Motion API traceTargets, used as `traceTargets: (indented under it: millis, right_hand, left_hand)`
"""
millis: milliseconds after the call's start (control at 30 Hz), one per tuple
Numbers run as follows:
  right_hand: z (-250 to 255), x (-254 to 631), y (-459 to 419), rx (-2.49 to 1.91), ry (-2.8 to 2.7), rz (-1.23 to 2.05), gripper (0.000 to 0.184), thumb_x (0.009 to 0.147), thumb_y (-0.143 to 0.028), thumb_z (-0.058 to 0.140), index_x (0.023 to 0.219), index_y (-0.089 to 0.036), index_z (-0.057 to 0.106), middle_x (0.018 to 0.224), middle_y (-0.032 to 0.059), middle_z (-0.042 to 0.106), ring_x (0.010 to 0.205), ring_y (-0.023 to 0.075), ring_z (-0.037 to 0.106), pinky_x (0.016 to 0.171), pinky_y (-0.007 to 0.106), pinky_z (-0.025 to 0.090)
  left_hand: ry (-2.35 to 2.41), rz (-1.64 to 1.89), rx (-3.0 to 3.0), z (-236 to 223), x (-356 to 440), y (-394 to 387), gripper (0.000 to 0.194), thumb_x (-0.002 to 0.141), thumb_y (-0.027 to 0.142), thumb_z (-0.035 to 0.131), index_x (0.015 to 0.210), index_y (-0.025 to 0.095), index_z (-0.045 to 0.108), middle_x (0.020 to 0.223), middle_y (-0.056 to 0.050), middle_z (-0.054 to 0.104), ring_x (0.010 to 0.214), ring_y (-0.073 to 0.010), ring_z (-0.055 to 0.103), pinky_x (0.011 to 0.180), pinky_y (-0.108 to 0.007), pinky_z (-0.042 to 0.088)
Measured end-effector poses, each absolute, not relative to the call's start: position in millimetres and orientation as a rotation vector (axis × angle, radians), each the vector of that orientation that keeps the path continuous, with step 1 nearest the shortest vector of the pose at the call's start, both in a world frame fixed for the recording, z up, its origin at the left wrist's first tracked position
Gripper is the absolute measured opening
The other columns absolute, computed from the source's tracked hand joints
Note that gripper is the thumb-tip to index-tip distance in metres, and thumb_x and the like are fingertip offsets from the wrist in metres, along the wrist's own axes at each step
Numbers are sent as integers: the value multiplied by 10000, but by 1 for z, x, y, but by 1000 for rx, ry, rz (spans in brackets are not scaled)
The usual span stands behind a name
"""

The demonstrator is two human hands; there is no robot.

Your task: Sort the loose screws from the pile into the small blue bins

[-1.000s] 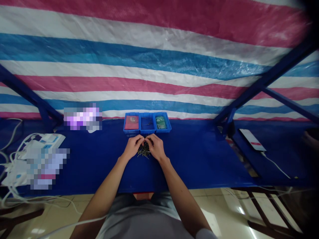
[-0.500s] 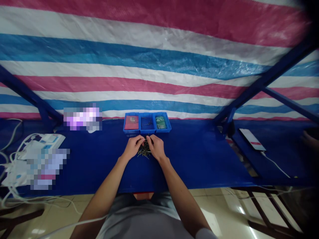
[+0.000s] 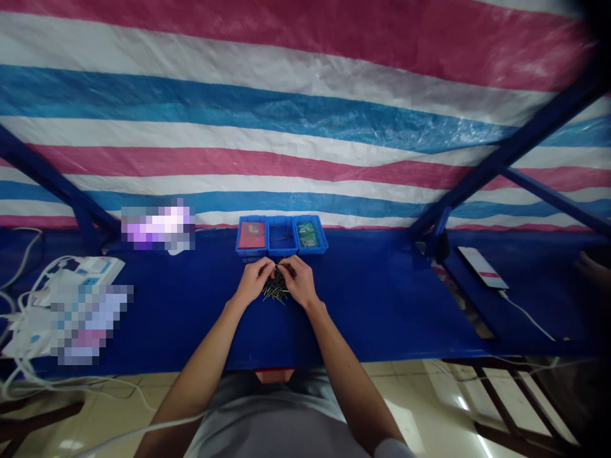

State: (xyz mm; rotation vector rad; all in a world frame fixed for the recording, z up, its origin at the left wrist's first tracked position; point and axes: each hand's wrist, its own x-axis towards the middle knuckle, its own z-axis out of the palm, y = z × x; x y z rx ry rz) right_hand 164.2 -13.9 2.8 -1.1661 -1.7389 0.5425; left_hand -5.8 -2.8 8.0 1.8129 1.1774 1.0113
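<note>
A small heap of thin dark and brass-coloured pins (image 3: 275, 291) lies on the blue table (image 3: 382, 305) in front of me. My left hand (image 3: 252, 280) and my right hand (image 3: 299, 280) meet over its far edge, fingers curled and pinched together on some of the pins. Just behind the hands stand three small blue bins: the left bin (image 3: 252, 235) holds something red, the middle bin (image 3: 282, 235) a few dark pieces, the right bin (image 3: 310, 235) green parts.
A white power strip with cables (image 3: 90, 270) sits at the left of the table. A phone (image 3: 483, 267) on a cable lies on the table to the right. Blue frame struts (image 3: 501, 159) rise at both sides before a striped tarp (image 3: 305, 114).
Both hands stay over the heap; the fingers have shifted slightly, the fingertips now a little closer together at its far edge.
</note>
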Motion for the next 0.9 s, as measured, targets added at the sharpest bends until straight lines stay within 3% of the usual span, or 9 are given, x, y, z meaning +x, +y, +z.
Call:
traceTargets:
  millis: [267,533,900]
  right_hand:
    - [0,164,-14,-1173,-1754,549,136,940,-295,570,956,-231,689,871,28,628,665,136,554,648,253,465]
    - [3,164,-15,-1141,-1778,546,190,974,-283,524,937,-233,704,904,40,659,785,156,618,719,260,478]
    - [3,166,-15,-1200,-1803,480,243,1000,-320,476,893,-223,672,880,46,650,770,162,608,709,264,455]
  left_hand:
    - [1169,993,1849,7,-6,-3,342,985,409,450,785,169,591,664,16,612,590,-112,514,634,-221,394]
    - [1185,977,1864,7,-6,-3,372,986,431,431,770,172,590,665,11,615,594,-119,515,639,-227,392]
    - [1193,973,1883,7,-6,-3,362,981,433,441,789,174,607,685,7,640,610,-124,531,646,-230,393]
